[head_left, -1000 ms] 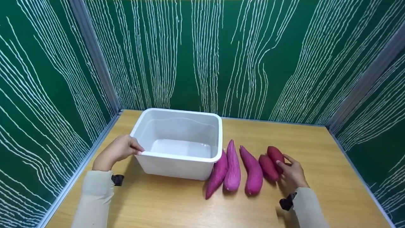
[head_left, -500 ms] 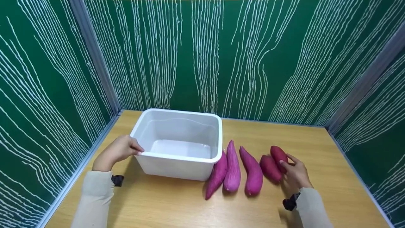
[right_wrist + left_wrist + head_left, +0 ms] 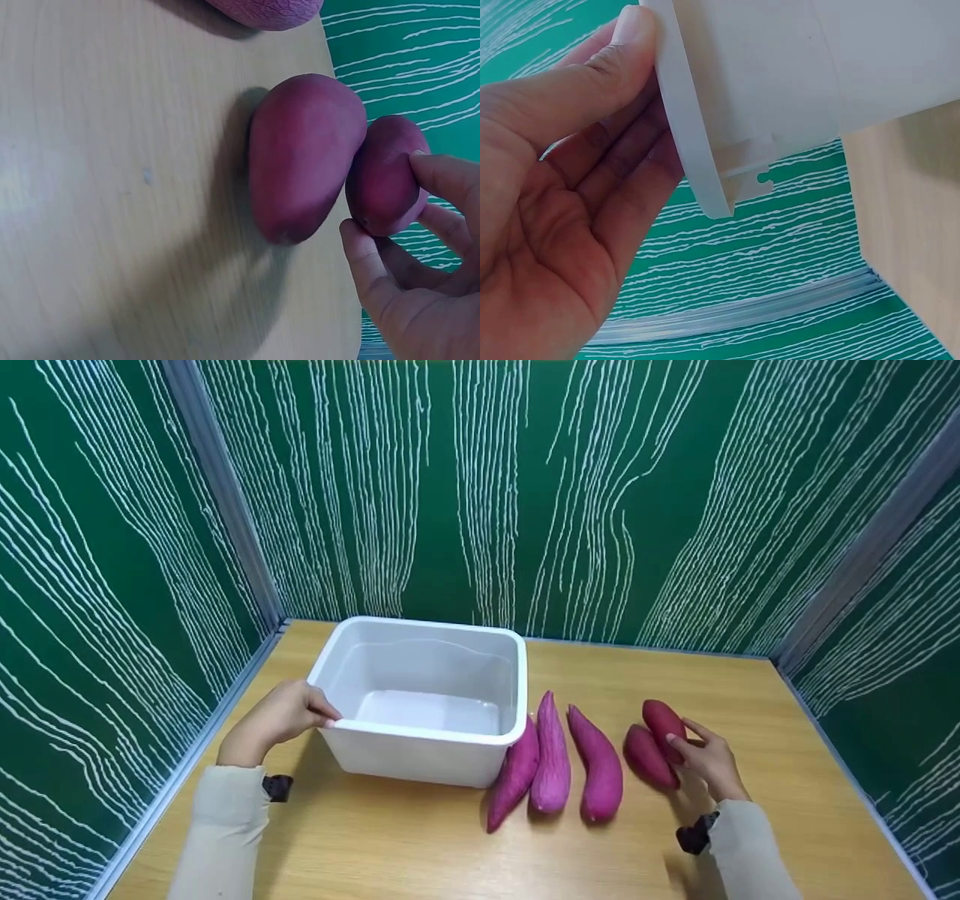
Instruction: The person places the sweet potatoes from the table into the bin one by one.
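Observation:
My left hand (image 3: pixel 281 712) pinches the near left corner of a white plastic tub (image 3: pixel 420 754). In the left wrist view, the thumb lies on the rim (image 3: pixel 682 97) with fingers curled behind it. On the right, my right hand (image 3: pixel 712 761) grips a dark red sweet potato (image 3: pixel 664 724) between thumb and fingers. A second dark red sweet potato (image 3: pixel 649 757) lies right against it; the right wrist view shows the held sweet potato (image 3: pixel 386 176) raised at the other's side. The tub's visible inside holds nothing.
Three longer pink-purple sweet potatoes lie between tub and right hand: one (image 3: pixel 514 776) at the tub's wall, one (image 3: pixel 551 761) beside it, and a curved one (image 3: pixel 600 772). Green panels (image 3: pixel 585 495) with white lines enclose the wooden table (image 3: pixel 420 847) on three sides.
My right hand has shifted a little to the right with its sweet potato. The other dark red sweet potato has moved right as well, away from the curved one. The left hand and tub stay put.

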The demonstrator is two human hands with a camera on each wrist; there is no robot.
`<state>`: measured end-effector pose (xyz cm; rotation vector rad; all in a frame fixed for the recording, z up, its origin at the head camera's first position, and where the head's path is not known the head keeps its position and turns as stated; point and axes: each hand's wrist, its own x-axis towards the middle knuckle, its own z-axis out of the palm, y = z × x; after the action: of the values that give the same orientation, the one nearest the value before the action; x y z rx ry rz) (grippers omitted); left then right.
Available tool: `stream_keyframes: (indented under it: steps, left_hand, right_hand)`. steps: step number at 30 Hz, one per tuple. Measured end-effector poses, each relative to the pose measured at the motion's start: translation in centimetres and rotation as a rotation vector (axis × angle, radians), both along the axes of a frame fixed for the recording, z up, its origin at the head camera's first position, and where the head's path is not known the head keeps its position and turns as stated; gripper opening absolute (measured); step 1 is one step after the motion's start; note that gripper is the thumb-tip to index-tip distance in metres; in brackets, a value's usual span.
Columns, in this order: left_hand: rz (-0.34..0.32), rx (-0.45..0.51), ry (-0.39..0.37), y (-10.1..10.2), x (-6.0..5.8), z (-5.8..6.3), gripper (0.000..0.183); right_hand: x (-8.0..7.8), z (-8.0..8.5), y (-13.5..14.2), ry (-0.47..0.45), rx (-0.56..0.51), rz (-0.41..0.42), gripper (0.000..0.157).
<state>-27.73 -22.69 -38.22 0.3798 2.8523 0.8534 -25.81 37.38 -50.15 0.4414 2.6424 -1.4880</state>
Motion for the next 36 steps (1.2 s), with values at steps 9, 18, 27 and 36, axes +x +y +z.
stream_keyframes:
  steps: [9, 18, 27, 36]
  left_hand:
    - [0.0, -0.001, -0.005, 0.1, 0.0, 0.3, 0.016]
    - [-0.009, 0.004, 0.013, -0.1, 0.1, 0.1, 0.014]
    - [-0.034, 0.003, 0.031, 0.0, 0.0, 0.1, 0.014]
    - [-0.009, 0.013, -0.009, 0.1, 0.1, 0.1, 0.015]
  right_hand:
    - [0.2, 0.6, 0.4, -0.005, -0.02, -0.007, 0.071]
    - [0.2, 1.4, 0.3, -0.003, -0.012, 0.011, 0.072]
    - [0.1, 2.4, 0.2, 0.017, -0.017, 0.045, 0.072]
    - [-0.6, 3.8, -0.5, 0.021, 0.01, 0.087, 0.073]
